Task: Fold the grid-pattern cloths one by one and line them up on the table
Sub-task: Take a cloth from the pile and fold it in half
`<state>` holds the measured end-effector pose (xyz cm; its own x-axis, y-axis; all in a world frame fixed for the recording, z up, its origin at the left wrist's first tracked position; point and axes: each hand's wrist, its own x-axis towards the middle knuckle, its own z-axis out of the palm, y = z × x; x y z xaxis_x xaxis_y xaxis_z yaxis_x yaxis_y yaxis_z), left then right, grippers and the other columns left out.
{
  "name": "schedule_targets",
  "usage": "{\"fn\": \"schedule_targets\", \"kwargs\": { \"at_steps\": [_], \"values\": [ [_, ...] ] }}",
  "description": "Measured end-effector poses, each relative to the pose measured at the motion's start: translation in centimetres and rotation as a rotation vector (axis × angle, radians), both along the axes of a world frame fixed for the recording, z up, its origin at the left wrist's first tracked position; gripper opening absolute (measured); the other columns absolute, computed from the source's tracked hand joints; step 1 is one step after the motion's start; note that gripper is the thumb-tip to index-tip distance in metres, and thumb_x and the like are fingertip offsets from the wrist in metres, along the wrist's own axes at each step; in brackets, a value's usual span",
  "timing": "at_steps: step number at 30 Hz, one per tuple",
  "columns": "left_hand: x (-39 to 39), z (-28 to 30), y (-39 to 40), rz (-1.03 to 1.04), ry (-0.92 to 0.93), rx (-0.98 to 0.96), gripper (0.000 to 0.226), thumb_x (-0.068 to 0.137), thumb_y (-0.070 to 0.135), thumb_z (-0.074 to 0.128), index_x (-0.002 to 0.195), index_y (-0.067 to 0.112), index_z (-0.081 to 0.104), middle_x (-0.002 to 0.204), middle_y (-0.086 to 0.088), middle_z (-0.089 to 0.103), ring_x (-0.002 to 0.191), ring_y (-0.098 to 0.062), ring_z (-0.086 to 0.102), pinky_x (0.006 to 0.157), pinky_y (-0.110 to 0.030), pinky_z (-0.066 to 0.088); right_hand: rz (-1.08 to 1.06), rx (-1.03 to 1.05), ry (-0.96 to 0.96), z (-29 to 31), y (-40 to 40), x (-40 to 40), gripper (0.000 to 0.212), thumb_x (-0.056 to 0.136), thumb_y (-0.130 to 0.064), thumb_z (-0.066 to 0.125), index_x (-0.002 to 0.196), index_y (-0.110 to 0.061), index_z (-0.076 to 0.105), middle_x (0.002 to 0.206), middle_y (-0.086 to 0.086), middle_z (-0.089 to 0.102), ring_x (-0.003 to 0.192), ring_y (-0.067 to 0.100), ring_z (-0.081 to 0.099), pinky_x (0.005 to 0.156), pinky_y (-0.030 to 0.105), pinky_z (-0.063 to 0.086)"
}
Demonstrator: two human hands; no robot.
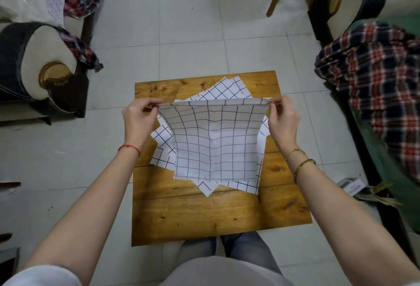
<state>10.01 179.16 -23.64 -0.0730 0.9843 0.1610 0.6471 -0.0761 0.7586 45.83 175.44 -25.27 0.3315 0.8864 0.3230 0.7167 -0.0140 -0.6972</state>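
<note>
A table (218, 213) stands on the floor (186, 35) before the person's knees (227, 247). A pile of cloths (229, 88) lies on its far half. Above the pile hangs one cloth (216, 142), the left hand (138, 117) pinching its far left corner and the right hand (283, 120) its far right corner. Armchairs stand left (34, 65) and right (375, 81).
</note>
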Motion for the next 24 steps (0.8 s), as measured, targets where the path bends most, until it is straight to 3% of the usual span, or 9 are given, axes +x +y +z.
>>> {"fn": "schedule_targets", "kwargs": {
  "at_steps": [3, 7, 12, 19, 24],
  "values": [
    [-0.4, -0.3, -0.8, -0.074, 0.056, 0.022, 0.022, 0.086, 0.001, 0.064, 0.100, 0.014, 0.074, 0.097, 0.002, 0.071, 0.090, -0.010, 0.064, 0.086, -0.021, 0.052, 0.009, -0.009, -0.014, -0.1, -0.4, 0.4, 0.007, 0.092, -0.004, 0.054, 0.090, -0.003, 0.060, 0.086, 0.009, 0.063, 0.077, 0.013, 0.052, 0.069, 0.014, 0.037],
    [-1.0, -1.5, -2.5, -0.153, 0.132, -0.036, 0.021, 0.085, 0.001, 0.067, 0.098, 0.015, 0.074, 0.094, 0.005, 0.070, 0.092, -0.014, 0.063, 0.087, -0.029, 0.053, 0.049, -0.048, 0.000, -0.2, -1.2, 1.0, 0.006, 0.090, -0.002, 0.055, 0.087, -0.003, 0.060, 0.083, 0.008, 0.063, 0.075, 0.014, 0.054, 0.068, 0.018, 0.041],
    [-1.7, -3.5, -5.2, -0.258, 0.216, -0.160, 0.021, 0.083, 0.003, 0.071, 0.094, 0.021, 0.075, 0.090, 0.007, 0.069, 0.086, -0.006, 0.060, 0.082, -0.025, 0.054, 0.121, -0.202, 0.030, -2.4, -4.4, 1.4, 0.007, 0.090, -0.002, 0.055, 0.087, -0.006, 0.059, 0.085, 0.006, 0.063, 0.078, 0.015, 0.057, 0.072, 0.009, 0.042],
    [-1.0, -7.3, -9.2, -0.385, 0.366, -0.348, 0.019, 0.085, 0.006, 0.068, 0.086, 0.024, 0.074, 0.089, 0.009, 0.068, 0.090, -0.005, 0.057, 0.079, -0.023, 0.050, 0.115, -0.489, 0.119, -6.6, -9.8, 1.4, 0.010, 0.084, -0.005, 0.057, 0.087, -0.013, 0.063, 0.087, 0.002, 0.066, 0.082, 0.014, 0.062, 0.076, 0.025, 0.052],
    [-0.8, -11.7, -11.5, -0.410, 0.411, -0.532, 0.028, 0.083, 0.006, 0.067, 0.078, 0.034, 0.069, 0.090, 0.007, 0.067, 0.092, -0.009, 0.059, 0.078, -0.031, 0.054, 0.038, -0.631, 0.208, -9.8, -11.9, 1.2, 0.010, 0.089, -0.011, 0.053, 0.087, -0.014, 0.062, 0.079, 0.004, 0.067, 0.074, 0.019, 0.063, 0.069, 0.031, 0.051]
  ]
}}
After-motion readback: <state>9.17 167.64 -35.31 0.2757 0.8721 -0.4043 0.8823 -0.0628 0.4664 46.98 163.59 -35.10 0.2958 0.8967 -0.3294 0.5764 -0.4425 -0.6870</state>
